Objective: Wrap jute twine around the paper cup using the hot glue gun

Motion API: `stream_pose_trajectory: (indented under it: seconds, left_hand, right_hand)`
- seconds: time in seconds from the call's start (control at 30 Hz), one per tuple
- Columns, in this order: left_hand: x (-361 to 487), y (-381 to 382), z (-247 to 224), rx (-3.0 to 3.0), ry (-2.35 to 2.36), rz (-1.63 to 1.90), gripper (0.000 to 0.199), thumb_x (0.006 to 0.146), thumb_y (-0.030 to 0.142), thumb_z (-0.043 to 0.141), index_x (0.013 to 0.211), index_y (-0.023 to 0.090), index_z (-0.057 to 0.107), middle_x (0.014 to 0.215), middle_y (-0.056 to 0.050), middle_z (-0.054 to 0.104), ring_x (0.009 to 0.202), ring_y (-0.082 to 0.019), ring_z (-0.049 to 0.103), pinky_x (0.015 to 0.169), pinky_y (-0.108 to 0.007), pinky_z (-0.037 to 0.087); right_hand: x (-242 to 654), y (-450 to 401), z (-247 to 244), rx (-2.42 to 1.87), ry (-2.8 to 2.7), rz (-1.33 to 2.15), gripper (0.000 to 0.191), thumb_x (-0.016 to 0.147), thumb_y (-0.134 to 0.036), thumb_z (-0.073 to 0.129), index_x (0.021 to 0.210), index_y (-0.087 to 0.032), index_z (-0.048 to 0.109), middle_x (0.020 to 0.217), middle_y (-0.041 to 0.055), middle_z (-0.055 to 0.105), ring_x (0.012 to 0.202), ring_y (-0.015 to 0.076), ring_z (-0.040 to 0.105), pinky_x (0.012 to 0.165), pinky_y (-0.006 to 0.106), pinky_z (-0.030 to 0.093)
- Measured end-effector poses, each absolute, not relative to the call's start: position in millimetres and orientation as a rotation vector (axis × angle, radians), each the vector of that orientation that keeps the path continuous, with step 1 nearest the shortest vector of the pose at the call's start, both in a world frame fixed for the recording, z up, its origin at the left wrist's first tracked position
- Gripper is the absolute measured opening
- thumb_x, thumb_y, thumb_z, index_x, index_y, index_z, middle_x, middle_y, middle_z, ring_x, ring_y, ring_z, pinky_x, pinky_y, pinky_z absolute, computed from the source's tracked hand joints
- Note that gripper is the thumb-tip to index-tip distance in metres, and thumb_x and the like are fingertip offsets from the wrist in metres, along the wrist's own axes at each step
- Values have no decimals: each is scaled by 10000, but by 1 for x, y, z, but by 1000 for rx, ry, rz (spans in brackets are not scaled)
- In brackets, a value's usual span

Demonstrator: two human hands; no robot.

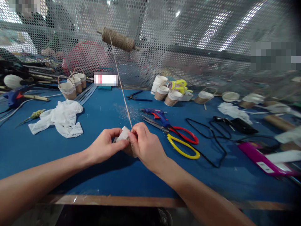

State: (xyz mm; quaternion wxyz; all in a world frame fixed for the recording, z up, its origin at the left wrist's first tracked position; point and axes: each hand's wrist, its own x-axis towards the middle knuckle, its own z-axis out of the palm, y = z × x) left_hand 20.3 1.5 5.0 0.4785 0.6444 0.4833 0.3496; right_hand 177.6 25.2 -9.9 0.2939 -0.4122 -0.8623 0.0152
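Observation:
Near the front of the blue table, my left hand (104, 146) is closed around a small paper cup (123, 134), white on top and brown lower down. My right hand (147, 146) pinches a length of jute twine (124, 94) against the cup's right side. The twine runs taut up to a spool of twine (118, 39) hung on the perforated metal screen. Fingers hide much of the cup. Just right of my right hand lie scissors (183, 154) with one red and one yellow handle, beside a blue glue gun (156, 115).
Pliers (139, 98) lie behind the glue gun. Twine-wrapped cups (172, 99) stand at the back, others with handles (68, 89) at the left. A crumpled white cloth (61, 117) is left of my hands. A black cord (218, 144) and a magenta packet (257, 158) lie right.

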Motion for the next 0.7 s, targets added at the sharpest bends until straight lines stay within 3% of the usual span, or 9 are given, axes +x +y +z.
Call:
stream_pose_trajectory:
  seconds: [0.3, 0.7]
  left_hand:
    - [22, 2, 4, 1539, 1200, 825, 169, 705, 305, 523, 684, 138, 514, 626, 19, 486, 606, -121, 426, 564, -236, 351]
    - [23, 1, 2, 1586, 1124, 883, 134, 753, 257, 512, 704, 132, 516, 639, 31, 452, 596, -97, 381, 573, -224, 336]
  right_hand:
    - [179, 26, 1, -1056, -2225, 233, 151, 886, -267, 364, 760, -206, 422, 802, 66, 512, 717, 178, 507, 643, 318, 425]
    - [182, 29, 0, -1126, -2053, 712, 131, 879, -295, 403, 837, -185, 458, 809, 55, 545, 738, 163, 523, 660, 303, 427]
